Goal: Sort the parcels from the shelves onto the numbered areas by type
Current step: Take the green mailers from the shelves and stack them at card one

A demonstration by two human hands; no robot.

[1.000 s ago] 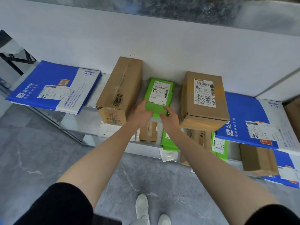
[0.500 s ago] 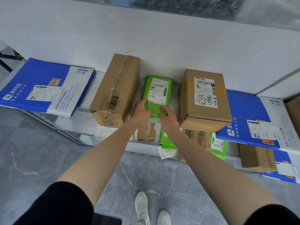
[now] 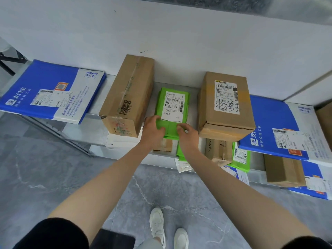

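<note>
— What can't you make out?
— My left hand and right hand cover the green parcel at its near end. The print on its label is too small to read.
— Below?
— The upper shelf hides most of the lower parcels, and the picture's right edge cuts the blue envelope.

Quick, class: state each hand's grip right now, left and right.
Left hand: grips the near left corner of the green mailer bag.
Right hand: grips the same bag's near edge.

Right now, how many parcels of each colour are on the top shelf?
Blue: 2, the left blue mailer and the right blue mailer.
Brown: 2, the tall brown box and the labelled brown box.
Green: 1, the green bag, held by the left hand and right hand.
Total: 5, leaving out a brown thing cut off far right.
</note>
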